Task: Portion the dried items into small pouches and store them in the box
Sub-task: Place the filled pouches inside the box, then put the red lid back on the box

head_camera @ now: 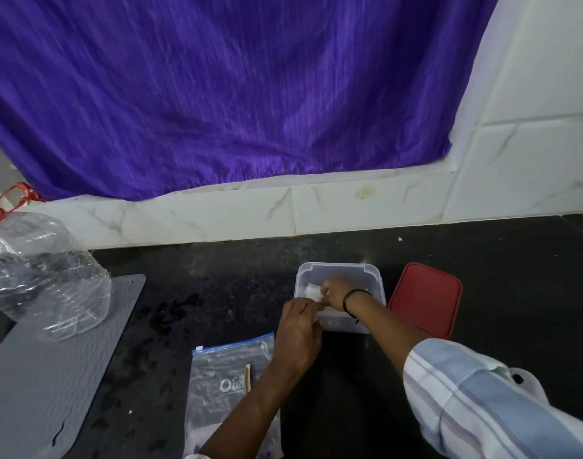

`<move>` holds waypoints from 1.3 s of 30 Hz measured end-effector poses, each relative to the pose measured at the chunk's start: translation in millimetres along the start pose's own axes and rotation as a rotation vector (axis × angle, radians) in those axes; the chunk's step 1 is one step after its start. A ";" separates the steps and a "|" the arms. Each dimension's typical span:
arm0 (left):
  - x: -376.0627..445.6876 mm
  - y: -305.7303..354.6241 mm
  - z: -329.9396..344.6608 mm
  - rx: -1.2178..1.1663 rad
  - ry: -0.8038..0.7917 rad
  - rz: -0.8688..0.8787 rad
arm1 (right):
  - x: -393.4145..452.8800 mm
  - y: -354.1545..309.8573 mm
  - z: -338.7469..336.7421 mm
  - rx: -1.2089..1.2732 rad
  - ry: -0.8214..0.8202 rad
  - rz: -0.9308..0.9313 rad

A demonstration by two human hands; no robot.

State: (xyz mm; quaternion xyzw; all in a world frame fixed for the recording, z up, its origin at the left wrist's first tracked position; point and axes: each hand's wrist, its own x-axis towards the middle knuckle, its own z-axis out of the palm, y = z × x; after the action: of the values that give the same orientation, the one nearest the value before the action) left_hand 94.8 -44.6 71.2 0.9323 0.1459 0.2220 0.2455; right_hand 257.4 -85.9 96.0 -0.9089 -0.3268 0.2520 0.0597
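A clear plastic box (336, 271) stands open on the dark counter. My right hand (336, 289) is over its inside, pinching a small white pouch (314, 290) at the box's left wall. My left hand (298, 329) is at the box's near left corner, its fingers closed and touching the same pouch's lower edge. The box's red lid (426, 299) lies flat just right of the box. A large zip bag (227, 385) with a blue seal lies near the front edge, partly under my left forearm, with a tan stick on it.
A grey ribbed mat (52, 376) covers the left of the counter, with a crumpled clear plastic bag (42, 276) on its far end. A purple cloth (217, 94) hangs above the white tiled wall behind. Dark wet patches mark the counter left of the box.
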 end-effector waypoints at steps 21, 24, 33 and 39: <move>13.9 89.0 52.0 -0.160 -0.233 0.356 | -75.8 213.6 28.1 0.453 0.426 0.547; 20.3 103.8 77.2 -0.142 -0.370 0.299 | -80.3 215.4 28.0 0.472 0.397 0.526; 54.5 126.4 133.0 0.005 -0.654 -0.078 | -85.0 215.0 22.9 0.469 0.360 0.566; 56.0 123.2 143.0 0.066 -0.727 -0.143 | -82.0 213.9 24.8 0.574 0.339 0.595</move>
State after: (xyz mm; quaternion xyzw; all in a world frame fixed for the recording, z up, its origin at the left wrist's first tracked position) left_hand 232.4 -182.6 43.1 0.9451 0.1210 -0.1461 0.2660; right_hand 311.6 -305.1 50.4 -0.9384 0.0465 0.1862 0.2873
